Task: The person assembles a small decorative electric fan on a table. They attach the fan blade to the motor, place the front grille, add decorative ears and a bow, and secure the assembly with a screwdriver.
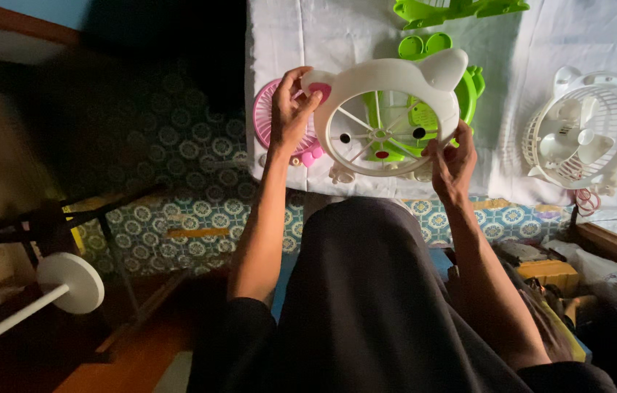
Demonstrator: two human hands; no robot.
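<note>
White fan cover (388, 87) held between left hand (290, 109) and right hand (452, 161).

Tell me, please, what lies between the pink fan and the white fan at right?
In the head view, a green fan, partly behind the held white cat-shaped cover.

A white cat-eared fan grille (385, 116) with a pink bow is seen; green fan (472, 87) at one o'clock, pink fan (265, 113) at nine; teal medallion-patterned floor (184, 211) at seven.
</note>
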